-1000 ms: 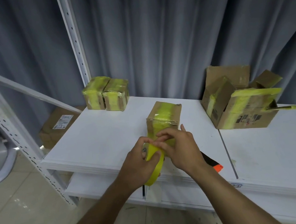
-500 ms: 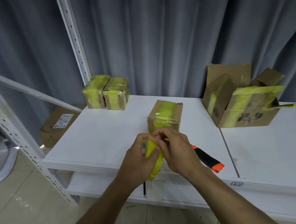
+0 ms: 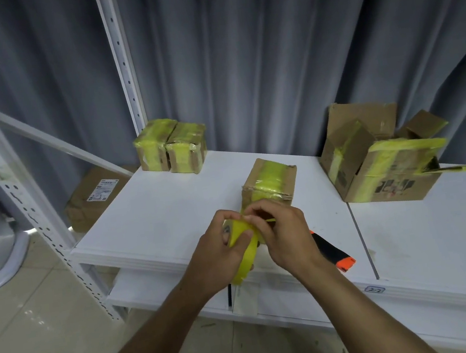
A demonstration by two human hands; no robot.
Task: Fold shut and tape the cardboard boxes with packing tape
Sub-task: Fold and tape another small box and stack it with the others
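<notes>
On the head camera, both hands cover most of the yellow tape roll (image 3: 247,260), and I can't make out its loose end. The left hand (image 3: 218,252) curls round the glossy roll while the right hand (image 3: 288,237) pinches at its top edge. Just beyond the fingertips stands a small cardboard box (image 3: 269,182) with shiny yellow tape across its top. A black, orange-tipped cutter (image 3: 332,252) pokes out from under the right wrist.
</notes>
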